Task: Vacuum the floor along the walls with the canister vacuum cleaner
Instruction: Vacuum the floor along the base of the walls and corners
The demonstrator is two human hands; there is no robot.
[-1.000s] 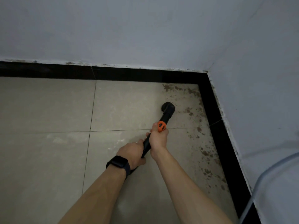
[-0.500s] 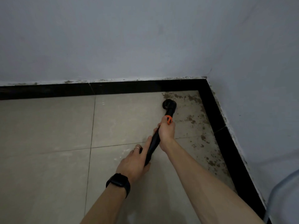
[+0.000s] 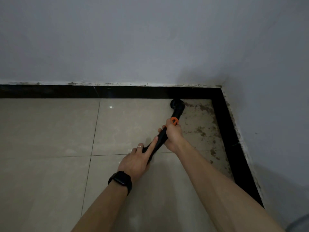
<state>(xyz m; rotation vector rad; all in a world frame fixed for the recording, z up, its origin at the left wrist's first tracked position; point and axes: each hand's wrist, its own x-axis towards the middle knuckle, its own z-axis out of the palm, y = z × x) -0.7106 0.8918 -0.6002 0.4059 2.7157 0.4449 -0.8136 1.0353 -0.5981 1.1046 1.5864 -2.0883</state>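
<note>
A black vacuum wand [image 3: 161, 138] with an orange collar [image 3: 174, 121] runs from my hands to a round black nozzle [image 3: 177, 105]. The nozzle rests on the beige floor tile [image 3: 127, 124], touching the black skirting [image 3: 133, 92] of the far wall near the corner. My right hand [image 3: 173, 136] is closed around the wand just below the orange collar. My left hand [image 3: 138, 160], with a ring and a black watch on the wrist, holds the wand lower down, index finger stretched along it. The canister is out of view.
Brown dirt patches [image 3: 200, 124] cover the tile strip along the right-hand skirting [image 3: 232, 144] and into the corner. White walls [image 3: 150, 39] meet at the corner on the upper right. Tiled floor extends to the left.
The nozzle has been pushed forward from the open tile up to the far wall's skirting. Both hands moved forward with the wand, and my left index finger has stretched out along it.
</note>
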